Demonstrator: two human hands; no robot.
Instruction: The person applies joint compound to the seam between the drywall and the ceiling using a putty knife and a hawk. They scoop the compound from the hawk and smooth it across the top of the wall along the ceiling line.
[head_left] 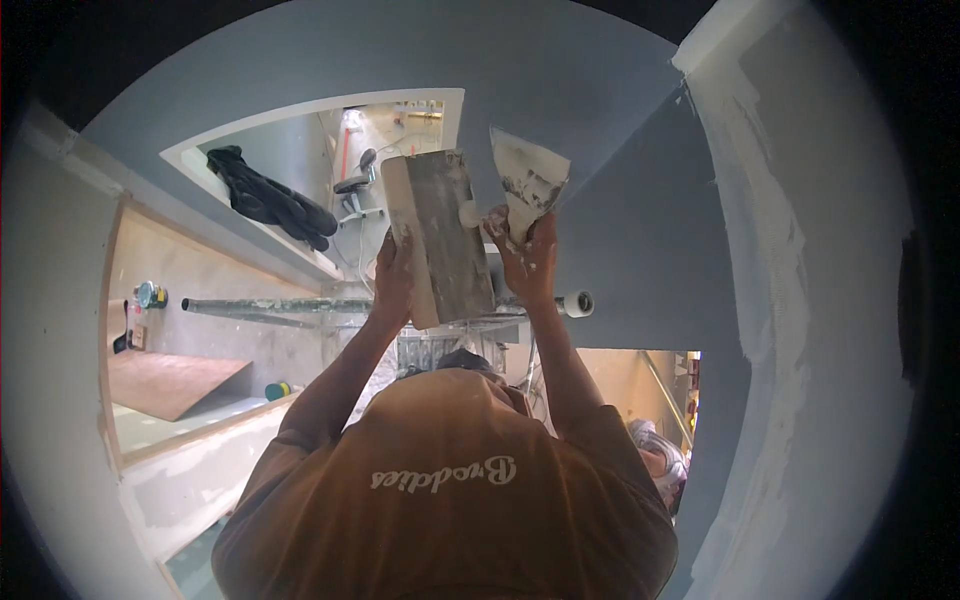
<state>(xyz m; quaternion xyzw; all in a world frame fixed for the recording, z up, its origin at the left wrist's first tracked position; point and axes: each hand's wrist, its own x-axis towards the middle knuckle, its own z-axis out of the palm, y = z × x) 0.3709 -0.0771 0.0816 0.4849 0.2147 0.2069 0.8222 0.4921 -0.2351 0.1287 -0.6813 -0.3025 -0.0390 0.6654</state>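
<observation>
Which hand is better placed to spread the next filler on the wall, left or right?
Probably the right hand: it holds the putty knife, blade toward the grey wall. The left hand is busy holding the mud pan.

Grey wall (620,230) close behind both hands, blocking way forward. Plaster board (445,235) in left hand (393,285) and wide knife (528,180) in right hand (528,262) nearly touching, narrow gap only. Black gloves (268,198) on white ledge (200,165) to left. Metal pole (300,305) crossing just behind wrists. Open room above board, along bare wall toward white plastered corner (770,250).
</observation>
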